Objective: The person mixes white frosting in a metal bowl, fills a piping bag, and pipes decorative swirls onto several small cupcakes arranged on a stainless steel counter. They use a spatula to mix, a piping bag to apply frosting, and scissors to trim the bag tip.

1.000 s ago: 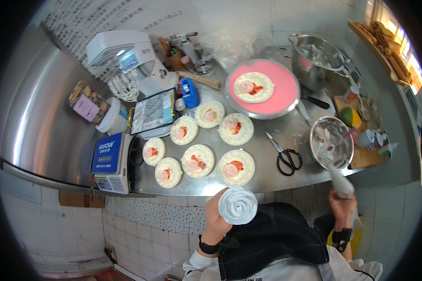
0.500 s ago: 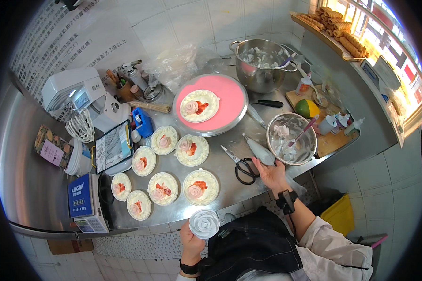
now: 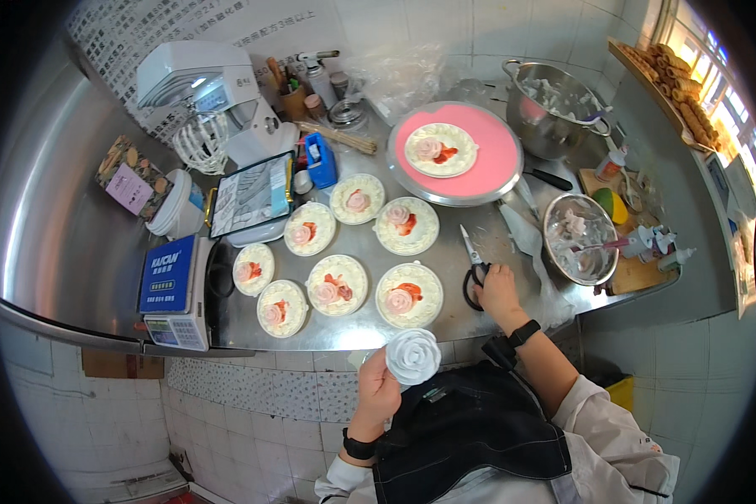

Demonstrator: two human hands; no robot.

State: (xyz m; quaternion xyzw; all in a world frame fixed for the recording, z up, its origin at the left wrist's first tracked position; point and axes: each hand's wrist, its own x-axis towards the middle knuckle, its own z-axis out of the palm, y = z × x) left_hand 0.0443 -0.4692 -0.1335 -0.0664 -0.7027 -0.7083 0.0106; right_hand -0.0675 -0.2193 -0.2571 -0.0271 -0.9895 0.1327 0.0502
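Observation:
My left hand [image 3: 379, 393] is closed below a white piped cream rose [image 3: 413, 356], holding it up in front of the counter's near edge; what supports the rose is hidden by the hand. My right hand [image 3: 499, 292] has its fingers curled at the black handles of a pair of scissors [image 3: 472, 249], whose blades point away from me. Just beyond that hand lies a piping bag [image 3: 522, 230]. Left of the scissors stand several round cream cakes [image 3: 409, 296], each topped with a pink rose and red pieces. Another cream cake [image 3: 441, 150] rests on a pink turntable [image 3: 496, 155].
A steel bowl [image 3: 580, 270] with cream remnants and a spatula is at the right. Behind it are a large steel pot [image 3: 529, 133], a knife [image 3: 549, 178] and squeeze bottles [image 3: 638, 241]. A stand mixer [image 3: 195, 80], tablet [image 3: 252, 197] and scale [image 3: 175, 329] line the left.
My right hand has turned over and moved from the open, palm-up position by the piping bag to the scissors' handles. The left hand still holds the white rose. The whole view has shifted.

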